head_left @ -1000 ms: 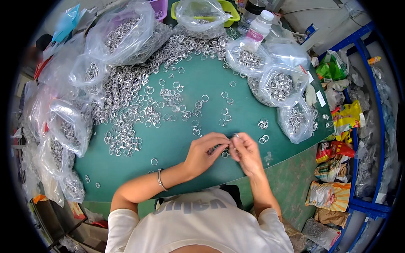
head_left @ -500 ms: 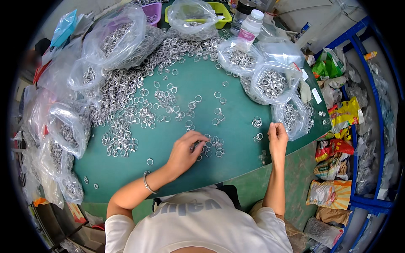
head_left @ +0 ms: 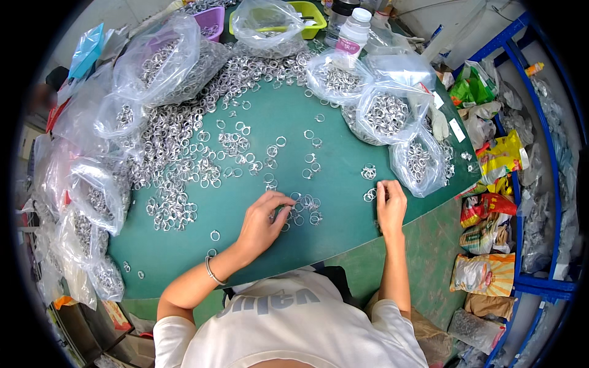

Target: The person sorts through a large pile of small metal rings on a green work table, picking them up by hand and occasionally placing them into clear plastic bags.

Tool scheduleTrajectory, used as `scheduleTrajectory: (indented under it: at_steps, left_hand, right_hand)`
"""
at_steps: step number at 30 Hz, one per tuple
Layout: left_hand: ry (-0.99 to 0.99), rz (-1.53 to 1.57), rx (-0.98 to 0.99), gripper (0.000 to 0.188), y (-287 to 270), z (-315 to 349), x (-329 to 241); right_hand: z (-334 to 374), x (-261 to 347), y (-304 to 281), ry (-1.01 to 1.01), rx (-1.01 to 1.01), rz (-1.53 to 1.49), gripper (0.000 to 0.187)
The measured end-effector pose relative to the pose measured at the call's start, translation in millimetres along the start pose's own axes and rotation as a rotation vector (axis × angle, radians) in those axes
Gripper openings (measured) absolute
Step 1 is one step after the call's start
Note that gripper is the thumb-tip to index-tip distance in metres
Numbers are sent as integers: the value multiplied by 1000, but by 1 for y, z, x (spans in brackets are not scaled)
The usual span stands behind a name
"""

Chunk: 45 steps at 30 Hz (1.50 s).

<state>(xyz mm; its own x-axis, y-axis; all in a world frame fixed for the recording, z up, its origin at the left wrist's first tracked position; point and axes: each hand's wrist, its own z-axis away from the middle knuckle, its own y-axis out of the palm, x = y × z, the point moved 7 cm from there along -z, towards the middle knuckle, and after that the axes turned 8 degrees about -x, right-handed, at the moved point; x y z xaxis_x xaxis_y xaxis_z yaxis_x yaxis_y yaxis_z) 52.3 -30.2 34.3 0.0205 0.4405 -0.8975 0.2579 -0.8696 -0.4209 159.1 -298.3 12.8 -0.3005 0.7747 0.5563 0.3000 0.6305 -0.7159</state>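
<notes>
A small cluster of silver metal rings [head_left: 310, 203] lies on the green table. My left hand [head_left: 261, 224] reaches into its left side, thumb and forefinger closed on what looks like a ring; the fingertips partly hide it. My right hand [head_left: 391, 205] is at the table's right front, its fingers pinched together. Anything between those fingertips is too small to make out. Just left of them is a pair of rings [head_left: 370, 195], and a small heap of rings [head_left: 368, 172] lies beyond.
A large spread of loose rings [head_left: 178, 135] covers the table's left and back. Clear bags of rings [head_left: 418, 162] stand at right, more bags [head_left: 101, 190] at left. Behind are a purple basket [head_left: 211, 21], a yellow-green basket [head_left: 314, 18] and a white bottle [head_left: 353, 34]. A blue rack [head_left: 540, 285] stands right.
My right hand has moved left from the clear bag's edge toward the pair of rings. My left hand stays at the cluster. The whole view has shifted slightly.
</notes>
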Motion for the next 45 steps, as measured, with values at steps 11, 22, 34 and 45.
scheduleTrajectory:
  at_steps: [11,22,34,45]
  left_hand:
    - [-32,-22,-14,17,-7,5,4]
    - [-24,7,-59,18,-7,7,11]
    - [-28,-7,-61,16,-9,8,12]
    - [-61,-33,-45,16,-9,11,9]
  right_hand:
    - [17,27,-1,-196,63,-17,16]
    - [15,22,-14,-173,172,-30,25]
    - [8,13,-16,-257,319,-114,25]
    - [5,-14,-19,146,73,-550,8]
